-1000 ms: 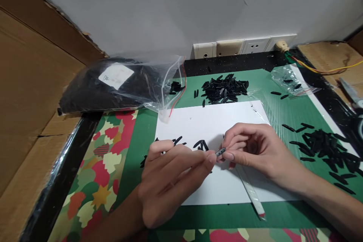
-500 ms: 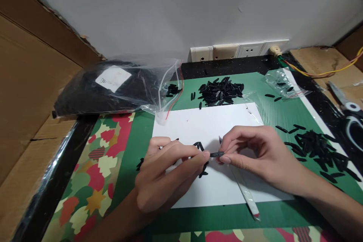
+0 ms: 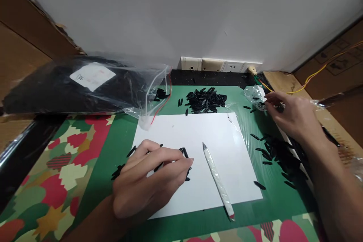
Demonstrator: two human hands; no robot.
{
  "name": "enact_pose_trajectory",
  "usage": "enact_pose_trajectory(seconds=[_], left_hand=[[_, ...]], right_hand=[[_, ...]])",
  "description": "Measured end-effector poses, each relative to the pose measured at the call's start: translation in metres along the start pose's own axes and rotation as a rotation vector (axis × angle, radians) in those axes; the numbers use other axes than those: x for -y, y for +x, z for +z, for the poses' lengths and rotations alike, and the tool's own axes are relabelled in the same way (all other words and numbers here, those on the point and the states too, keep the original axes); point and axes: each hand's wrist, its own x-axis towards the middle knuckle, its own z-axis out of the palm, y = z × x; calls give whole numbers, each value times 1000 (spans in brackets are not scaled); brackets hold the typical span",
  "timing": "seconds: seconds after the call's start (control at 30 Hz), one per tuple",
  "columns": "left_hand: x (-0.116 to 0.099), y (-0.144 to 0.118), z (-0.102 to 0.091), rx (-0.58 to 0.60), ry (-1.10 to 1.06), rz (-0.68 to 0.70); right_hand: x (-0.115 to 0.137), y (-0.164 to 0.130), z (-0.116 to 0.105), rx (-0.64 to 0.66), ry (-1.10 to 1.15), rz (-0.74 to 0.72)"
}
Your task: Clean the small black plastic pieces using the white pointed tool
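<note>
Your left hand (image 3: 147, 181) rests curled on the white sheet (image 3: 195, 136), fingertips on a few small black plastic pieces (image 3: 185, 152). Your right hand (image 3: 292, 115) reaches to 2 o'clock, fingers closing on the small clear bag (image 3: 253, 94) (whether gripping, I cannot tell). The pieces look light, stiff and slippery; pinch them by their long sides.

Hands parted; right hand relocated to far right of surface.

Right hand (image 3: 295, 115) now away from the white sheet (image 3: 195, 136), fingers at the small clear bag (image 3: 255, 94) near the wall. Left hand (image 3: 150, 177) lowered onto the sheet, over loose black pieces (image 3: 184, 153); the single piece once pinched between both hands no longer visible. Wrapped tool (image 3: 217, 176) now fully exposed.
</note>
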Motion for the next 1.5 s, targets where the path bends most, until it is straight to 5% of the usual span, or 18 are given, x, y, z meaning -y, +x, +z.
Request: enact_pose_trajectory(seconds=[0.13,0.3,0.6,0.83,1.17,1.5], left_hand=[[4,1,-2,14,76,52],[13,-1,1,9,77,120],[15,-1,-2,15,22,133],[17,2,1,51,6,48],[4,6,4,83,-53,-151],[3,-7,18,144,-161,-132]], right_hand=[[29,-7,9,20,75,-81],[75,-1,23,197,155,-217],[106,26,38,291,168,-47],[107,18,12,221,230,109],[141,-43,-2,442,898,-171],[152,-68,11,588,1287,-56]])
